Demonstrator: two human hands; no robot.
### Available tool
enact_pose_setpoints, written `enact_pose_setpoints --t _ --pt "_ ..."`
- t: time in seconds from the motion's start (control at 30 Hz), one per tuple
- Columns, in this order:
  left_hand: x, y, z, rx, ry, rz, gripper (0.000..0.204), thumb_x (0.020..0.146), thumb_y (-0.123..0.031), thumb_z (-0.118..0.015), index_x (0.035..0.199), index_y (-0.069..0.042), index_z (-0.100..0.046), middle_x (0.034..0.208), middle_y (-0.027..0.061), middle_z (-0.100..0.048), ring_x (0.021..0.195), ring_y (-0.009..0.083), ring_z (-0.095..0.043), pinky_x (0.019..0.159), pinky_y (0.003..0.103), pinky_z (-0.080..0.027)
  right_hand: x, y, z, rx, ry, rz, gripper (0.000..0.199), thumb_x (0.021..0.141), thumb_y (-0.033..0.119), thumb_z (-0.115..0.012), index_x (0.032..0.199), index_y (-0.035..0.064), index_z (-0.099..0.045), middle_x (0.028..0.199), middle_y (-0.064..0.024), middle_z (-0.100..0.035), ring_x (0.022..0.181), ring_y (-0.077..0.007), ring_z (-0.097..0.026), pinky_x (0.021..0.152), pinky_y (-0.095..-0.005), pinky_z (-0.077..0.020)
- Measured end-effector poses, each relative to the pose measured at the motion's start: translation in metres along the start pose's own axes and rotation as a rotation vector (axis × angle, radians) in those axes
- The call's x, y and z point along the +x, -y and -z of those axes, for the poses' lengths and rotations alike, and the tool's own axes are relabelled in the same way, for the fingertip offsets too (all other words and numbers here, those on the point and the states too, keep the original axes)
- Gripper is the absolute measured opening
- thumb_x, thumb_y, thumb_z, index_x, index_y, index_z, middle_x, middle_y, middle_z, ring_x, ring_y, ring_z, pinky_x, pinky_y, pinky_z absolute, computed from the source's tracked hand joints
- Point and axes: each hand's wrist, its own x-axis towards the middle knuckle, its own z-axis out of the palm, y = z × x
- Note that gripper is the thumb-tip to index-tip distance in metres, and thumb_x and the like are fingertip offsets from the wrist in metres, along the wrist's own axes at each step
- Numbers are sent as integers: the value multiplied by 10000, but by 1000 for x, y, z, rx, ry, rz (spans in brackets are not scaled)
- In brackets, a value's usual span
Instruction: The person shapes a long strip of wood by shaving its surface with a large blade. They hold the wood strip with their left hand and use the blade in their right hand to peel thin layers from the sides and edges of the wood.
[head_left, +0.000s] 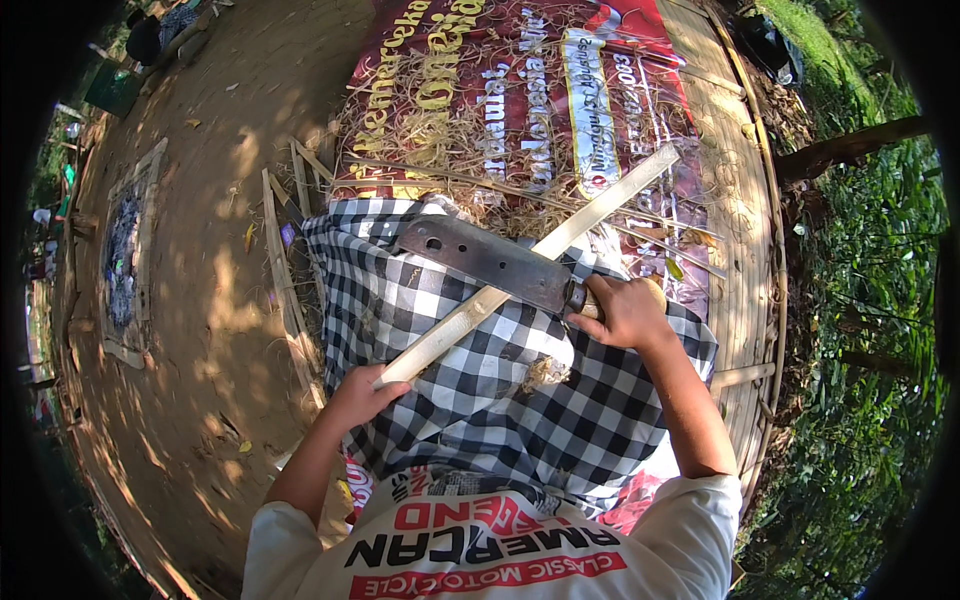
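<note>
Black and white squares cover the cloth [440, 350] spread over the lap, and from where I stand I can see a pale strip [610, 207] lying slanted across it. The near end of the strip is in the left hand [367, 396], with the fingers closed around it. Its far end points up and away to the right, over the red banner [655, 95] where lots of curly shavings [435, 135] lie. The right hand [630, 313] is wrapped tight around the wooden handle [593, 304] of a big knife [485, 266]. The wide, dark blade lies across the middle of the strip. I can't tell how hard it presses.

To shave nicely, I think the blade should lean low, so it peels thin curls and doesn't dig in. Small, smooth pushes away from the body would be best, with the left fingers well behind the sharp edge. A firm hold at the near end should stop the strip from rolling. If the blade sticks, it would be smart to ease off and tip it flatter, since a hard shove could slip toward the legs.
</note>
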Motion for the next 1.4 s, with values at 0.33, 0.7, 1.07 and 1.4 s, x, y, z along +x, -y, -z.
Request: enact_pose_setpoints --t 0.33,0.7,1.07,1.4 --pt "3 3 2 16 28 -7 361 841 -327 -729 1026 -19 -690 717 75 -657 639 124 -585 619 306 -472 -32 -32 23 -105 31 -58 551 816 544 -639 955 13 -584 671 -152 -591 627 -357 -612 565 -417 -478" --pt "6 5 -3 -70 12 -20 305 837 -290 -731 938 -5 -691 639 23 -601 563 96 -542 538 278 -435 -131 -138 83 57 -344 -792 396 889 335 -656 941 -50 -579 654 -150 -575 558 -201 -507 536 -355 -422" --pt "3 8 18 -121 270 234 393 928 -380 -613 792 -13 -632 629 -2 -552 510 88 -507 488 259 -424 -72 -37 49 270 -435 -594 394 823 336 -685 996 -8 -603 687 -230 -610 641 -411 -610 588 -432 -465" --pt "-14 29 11 -253 194 372 434 987 -404 -499 753 -42 -557 649 -19 -524 563 89 -465 525 259 -405 12 50 -10 262 -136 -91 525 809 493 -687 968 2 -593 653 -182 -626 608 -373 -634 550 -435 -500"
